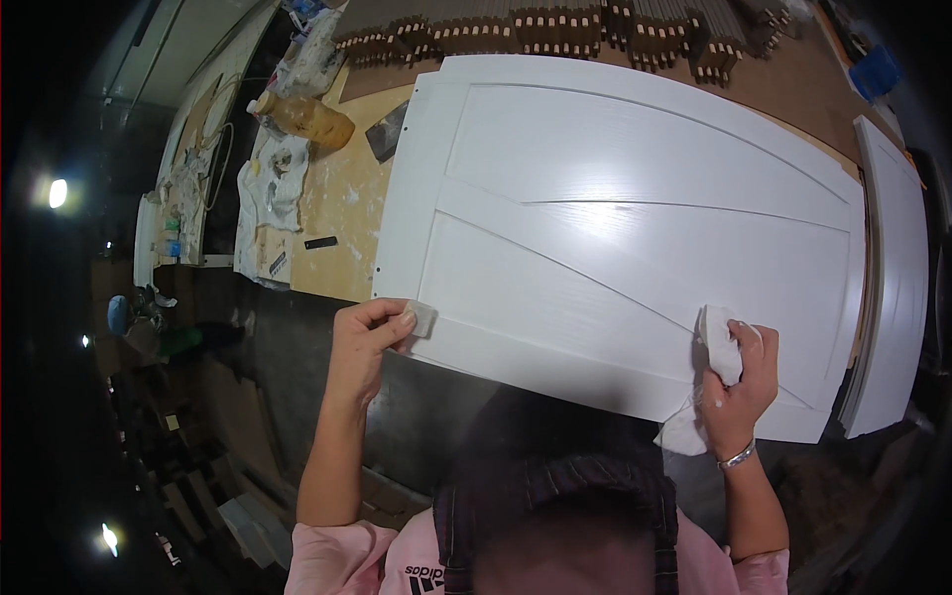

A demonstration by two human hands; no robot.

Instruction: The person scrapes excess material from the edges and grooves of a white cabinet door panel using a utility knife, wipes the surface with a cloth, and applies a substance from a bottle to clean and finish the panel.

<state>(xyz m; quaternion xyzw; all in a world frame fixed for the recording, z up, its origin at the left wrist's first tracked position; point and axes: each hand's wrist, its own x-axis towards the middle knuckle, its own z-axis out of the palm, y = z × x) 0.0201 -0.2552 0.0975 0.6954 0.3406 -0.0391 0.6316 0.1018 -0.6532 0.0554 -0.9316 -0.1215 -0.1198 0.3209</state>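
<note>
A large white panel [595,258] with grooved lines lies flat on the workbench in front of me. At its near left corner, my left hand [372,342] pinches a small greyish pad [421,319] against the surface; the pad looks like a sanding block, though I cannot make out its exact kind. Near the panel's front right edge, my right hand [742,382] grips a crumpled white cloth [720,347]. Part of the cloth touches the panel and a loose end hangs below the wrist. A silver bracelet circles that wrist.
On the bench's left side lie a plastic bottle of amber liquid [307,119], a stained white rag [275,183], a dark flat plate [387,131] and a small black strip [321,243]. Rows of brown strips [555,32] lie behind the panel. Another white panel [886,288] stands at the right.
</note>
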